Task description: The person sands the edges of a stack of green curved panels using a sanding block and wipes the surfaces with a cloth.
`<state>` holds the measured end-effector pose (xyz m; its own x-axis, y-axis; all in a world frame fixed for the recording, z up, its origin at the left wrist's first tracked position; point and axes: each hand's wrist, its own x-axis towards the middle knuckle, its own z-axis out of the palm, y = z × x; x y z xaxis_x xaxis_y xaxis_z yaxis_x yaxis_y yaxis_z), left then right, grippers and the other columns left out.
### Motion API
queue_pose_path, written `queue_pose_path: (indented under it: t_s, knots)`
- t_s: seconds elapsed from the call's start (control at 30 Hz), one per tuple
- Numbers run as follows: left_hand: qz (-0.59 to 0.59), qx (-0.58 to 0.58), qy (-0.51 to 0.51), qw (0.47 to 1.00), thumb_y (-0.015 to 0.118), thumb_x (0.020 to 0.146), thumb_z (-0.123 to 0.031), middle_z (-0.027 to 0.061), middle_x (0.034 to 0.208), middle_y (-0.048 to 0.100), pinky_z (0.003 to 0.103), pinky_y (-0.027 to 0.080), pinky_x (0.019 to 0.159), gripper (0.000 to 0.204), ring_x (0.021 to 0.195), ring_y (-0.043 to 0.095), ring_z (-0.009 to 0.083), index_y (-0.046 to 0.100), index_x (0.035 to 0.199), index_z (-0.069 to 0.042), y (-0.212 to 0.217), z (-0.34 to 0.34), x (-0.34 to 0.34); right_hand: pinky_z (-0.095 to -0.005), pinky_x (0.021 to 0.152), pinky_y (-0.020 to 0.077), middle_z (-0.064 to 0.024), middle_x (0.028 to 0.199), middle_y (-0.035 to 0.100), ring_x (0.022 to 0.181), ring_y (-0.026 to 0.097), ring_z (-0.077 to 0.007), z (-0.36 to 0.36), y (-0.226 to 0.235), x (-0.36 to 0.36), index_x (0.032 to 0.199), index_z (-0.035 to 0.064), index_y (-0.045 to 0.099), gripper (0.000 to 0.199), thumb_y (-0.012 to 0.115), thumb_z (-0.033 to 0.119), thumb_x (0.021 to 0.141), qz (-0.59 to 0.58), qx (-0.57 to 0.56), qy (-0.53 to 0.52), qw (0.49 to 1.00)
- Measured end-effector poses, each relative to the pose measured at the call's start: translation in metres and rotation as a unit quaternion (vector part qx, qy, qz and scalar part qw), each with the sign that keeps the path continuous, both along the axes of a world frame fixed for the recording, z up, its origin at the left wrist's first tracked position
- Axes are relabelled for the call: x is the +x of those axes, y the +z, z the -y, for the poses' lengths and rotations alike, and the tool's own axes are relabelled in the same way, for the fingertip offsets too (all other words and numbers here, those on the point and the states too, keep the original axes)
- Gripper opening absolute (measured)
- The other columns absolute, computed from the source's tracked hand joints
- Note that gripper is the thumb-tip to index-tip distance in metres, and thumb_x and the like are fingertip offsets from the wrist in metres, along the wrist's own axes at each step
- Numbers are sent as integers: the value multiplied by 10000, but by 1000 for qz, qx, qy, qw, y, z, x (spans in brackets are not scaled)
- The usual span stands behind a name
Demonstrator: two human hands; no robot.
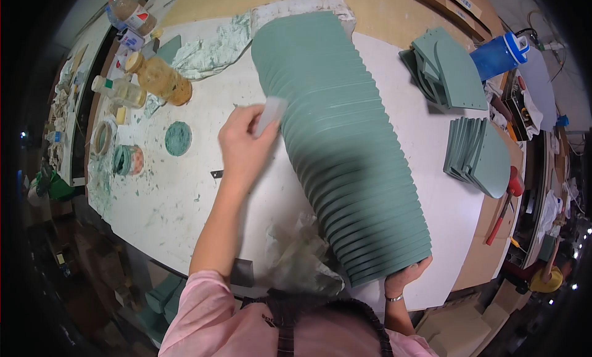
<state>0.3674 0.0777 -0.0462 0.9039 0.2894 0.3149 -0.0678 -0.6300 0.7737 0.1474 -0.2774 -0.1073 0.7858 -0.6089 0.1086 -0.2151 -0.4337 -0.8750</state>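
Right hand [407, 275] bracing near end of green panel stack [345, 147] — long axis running away; left hand [243, 144] pinching pale scraper [269, 115] against stack's left edge — closer.

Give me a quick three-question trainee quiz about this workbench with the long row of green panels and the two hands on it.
1. True or false: the left hand holds a small pale flat scraper against the long row of flat green painted panels.
2. What does the right hand do?
A. grips the near end of the row
B. holds the red-handled mallet
C. lifts the blue plastic bottle
3. Fill in: the round green lid lies on the white paint-stained tabletop, on the ____ side of the row.

Key: 1 true; 2 A; 3 left
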Motion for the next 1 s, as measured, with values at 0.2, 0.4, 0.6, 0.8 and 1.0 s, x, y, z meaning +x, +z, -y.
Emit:
queue_pose_path:
  t_s: [0.2, 0.4, 0.6, 0.8, 1.0]
  knots:
    - [56, -37, -17, 998, 767, 754, -61, 91, 847, 641, 317, 503, 634, 233, 702, 622, 206, 723, 979, -20, 27, 10, 30, -376, 968, 392, -124, 1150, 504, 1066, 504, -222, 3, -6, -5, 1224, -50, 475, 700, 466, 586, 931, 36, 18, 11, 999]
    - [59, 134, -49, 988, 763, 711, -115, 94, 793, 616, 374, 509, 683, 219, 758, 611, 278, 735, 921, -58, 41, 8, 45, -384, 951, 402, -123, 1127, 515, 1051, 512, -229, 4, -8, -6, 1223, -56, 483, 696, 456, 580, 942, 4, -9, -11, 1000]
    - [93, 171, -115, 974, 756, 706, -133, 78, 836, 647, 376, 519, 704, 237, 799, 626, 288, 733, 935, -77, 47, 32, 62, -388, 946, 407, -129, 1129, 514, 1050, 514, -235, 2, -4, -2, 1222, -58, 485, 682, 458, 563, 940, 11, -6, -3, 1000]
    - [39, 123, -44, 991, 760, 748, -72, 88, 800, 619, 308, 489, 617, 228, 659, 590, 192, 705, 959, -4, 43, 18, 56, -380, 943, 404, -124, 1123, 497, 1047, 504, -227, 3, -5, -4, 1213, -53, 481, 705, 448, 594, 935, 16, 9, 0, 1000]
    - [48, 128, -19, 990, 765, 735, -129, 89, 810, 633, 346, 515, 671, 211, 718, 625, 261, 711, 921, -47, 29, 3, 65, -370, 939, 399, -116, 1107, 487, 1038, 496, -217, 3, -4, -3, 1190, -49, 469, 753, 431, 656, 931, 38, 15, 22, 999]
